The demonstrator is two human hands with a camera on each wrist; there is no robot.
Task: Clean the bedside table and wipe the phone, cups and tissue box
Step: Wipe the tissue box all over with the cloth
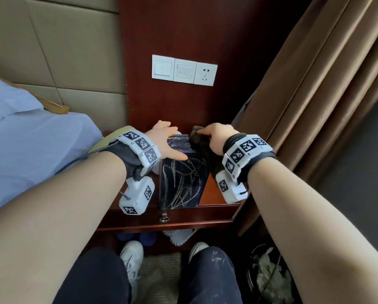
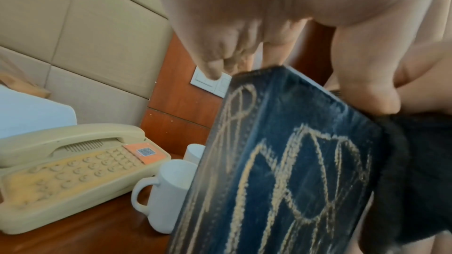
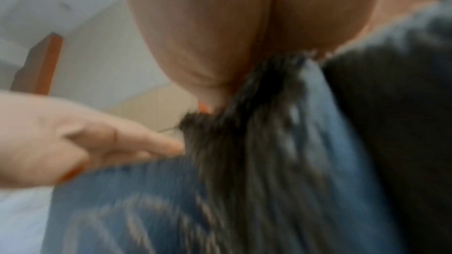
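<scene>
We see the dark blue rectangular tissue box (image 1: 181, 181) with scribbled gold line patterns standing on the reddish-brown wooden bedside table (image 1: 214, 194), between the two hands. The left hand (image 1: 165, 142) lies on the box's top with its fingers spread and straight, the thumb stretched along the near top edge and the other fingertips reaching over the far edge; it presses rather than grips. The right hand (image 1: 218, 137) grasps a dark, fuzzy cleaning cloth (image 1: 200, 142), bunched under its curled fingers, against the box's right top edge, and the cloth hangs down the box's right side. In the right wrist view the picture is blurred, so we can only say the thumb seems to pin the cloth to the box.

Just left of the left fingers, in the left wrist view, two white ceramic mugs (image 2: 168, 190) stand touching the box's left side, one behind the other. Further left sits a beige corded desk telephone (image 2: 73, 163) with its handset on the cradle.

Beyond the fingertips, a white switch and socket panel (image 1: 184, 70) is set in the dark wood wall panel. Right of the right hand hang brown curtains (image 1: 315, 95); left of the left hand lies pale blue bedding (image 1: 25, 139).
</scene>
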